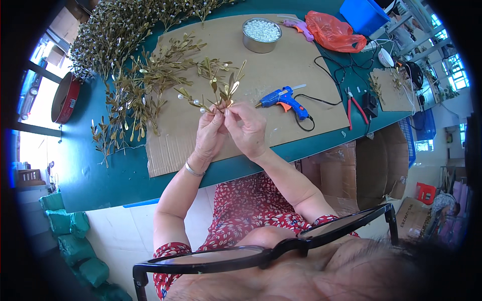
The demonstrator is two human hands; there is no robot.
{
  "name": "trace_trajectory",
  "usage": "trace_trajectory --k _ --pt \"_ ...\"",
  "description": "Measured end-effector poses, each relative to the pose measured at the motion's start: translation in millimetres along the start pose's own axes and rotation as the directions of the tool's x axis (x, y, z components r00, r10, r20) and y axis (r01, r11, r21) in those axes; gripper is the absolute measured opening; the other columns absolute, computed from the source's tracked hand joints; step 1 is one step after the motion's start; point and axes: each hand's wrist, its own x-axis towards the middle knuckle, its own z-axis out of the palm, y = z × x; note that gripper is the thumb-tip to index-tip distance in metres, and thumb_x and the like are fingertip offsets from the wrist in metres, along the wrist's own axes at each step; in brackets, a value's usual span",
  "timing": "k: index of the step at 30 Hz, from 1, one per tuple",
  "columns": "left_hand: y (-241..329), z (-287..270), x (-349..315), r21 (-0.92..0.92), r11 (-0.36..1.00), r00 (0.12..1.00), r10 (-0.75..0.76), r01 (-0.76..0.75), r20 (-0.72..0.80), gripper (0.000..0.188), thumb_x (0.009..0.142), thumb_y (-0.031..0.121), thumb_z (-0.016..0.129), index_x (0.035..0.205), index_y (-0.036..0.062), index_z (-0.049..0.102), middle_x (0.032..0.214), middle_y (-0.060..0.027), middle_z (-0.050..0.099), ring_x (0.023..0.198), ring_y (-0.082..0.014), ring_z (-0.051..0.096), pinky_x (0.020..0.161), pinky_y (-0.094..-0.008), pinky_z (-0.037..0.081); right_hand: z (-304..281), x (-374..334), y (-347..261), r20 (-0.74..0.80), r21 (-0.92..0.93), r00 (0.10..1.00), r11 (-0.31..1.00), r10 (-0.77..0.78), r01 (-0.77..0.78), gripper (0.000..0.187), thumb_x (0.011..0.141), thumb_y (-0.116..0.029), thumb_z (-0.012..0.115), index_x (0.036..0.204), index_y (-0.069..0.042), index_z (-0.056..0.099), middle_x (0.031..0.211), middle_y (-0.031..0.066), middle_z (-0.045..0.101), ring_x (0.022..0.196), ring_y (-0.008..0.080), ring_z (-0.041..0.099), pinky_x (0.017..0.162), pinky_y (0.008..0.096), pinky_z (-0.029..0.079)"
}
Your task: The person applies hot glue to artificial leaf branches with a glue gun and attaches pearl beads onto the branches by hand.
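Over the cardboard sheet, both hands meet at the stem of a gold-leaved artificial sprig with a few white pearl beads. My left hand pinches it low down. Against it, my right hand has thumb and forefinger closed on the sprig's leaves or stem; the exact spot is covered by the fingers. A blue hot glue gun with an orange trigger lies just right of my right hand, nozzle toward it. Beyond the hands stands a round metal tin full of white pearl beads.
Gold sprigs spread on the left, with a large beaded heap behind. At the right lie red-handled pliers, black cables, a red plastic bag, a pink glue gun and a blue bin. An open carton stands below the table edge.
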Motion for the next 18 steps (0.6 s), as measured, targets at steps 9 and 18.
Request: trace_trajectory --k 9,18 --pt "0.7 -2.4 5.9 -0.059 0.994 0.996 -0.093 0.092 -0.006 0.027 0.098 0.02 0.047 0.118 0.0041 0.053 0.093 -0.0059 0.059 0.075 -0.0077 0.051 0.069 -0.0218 0.042 -7.6 8.2 -3.2 0.083 -0.179 0.995 0.982 -0.05 0.064 0.007 0.083 -0.001 0.062 0.09 0.0 0.061 0.083 0.0097 0.063 0.066 0.016 0.061 0.06 0.0253 0.049" --pt "15.2 11.6 10.1 -0.027 0.997 0.995 -0.069 0.067 -0.068 0.033 0.099 0.019 0.04 0.126 0.001 0.046 0.081 -0.0055 0.053 0.061 -0.0069 0.035 0.058 -0.021 0.032 -151.6 16.9 36.8 0.061 -0.638 0.957 0.748 0.283 -0.181 0.022 0.082 -0.016 0.065 0.098 -0.001 0.061 0.082 0.0142 0.063 0.076 0.0273 0.062 0.069 0.0341 0.048"
